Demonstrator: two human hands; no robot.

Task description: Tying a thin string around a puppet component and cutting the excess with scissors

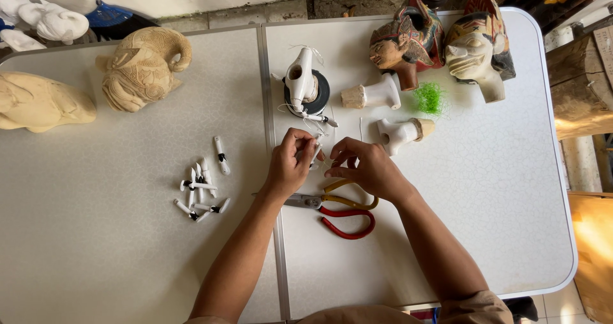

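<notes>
View from above of a pale, faintly crackle-patterned tabletop (447, 190) with a metal seam running down its middle. The left hand (288, 165) and the right hand (365, 167) meet just right of the seam. The left grip is closed, thumb and fingers pinched on a small white peg (316, 153), a slender, smooth, rounded stick held tilted above the surface. The right grip is drawn together at the fingertips just beside the peg; whether it holds anything cannot be told.

Directly under the right hand lie two pairs of pliers, touching each other: yellow-handled pliers (350, 200) and, nearer the person, red-handled pliers (348, 225), both with curved, glossy plastic sleeves and grey metal jaws pointing left.

Left of the seam, well apart from the hands, lies a loose cluster of white pegs (201, 196), each with a dark band, scattered at varied angles.

Beyond the hands stand a white-painted carved piece on a black spool (305, 84), wound with thin pale thread, and two further white carved pieces (373, 94) (402, 133) with bare wood ends. A tuft of green fibre (429, 97) lies between them.

At the far edge rest two painted wooden puppet heads (408, 39) (479, 43), in red, dark and cream tones. At far left sit unpainted carved heads (143, 65) (38, 103) of pale, matt wood.
</notes>
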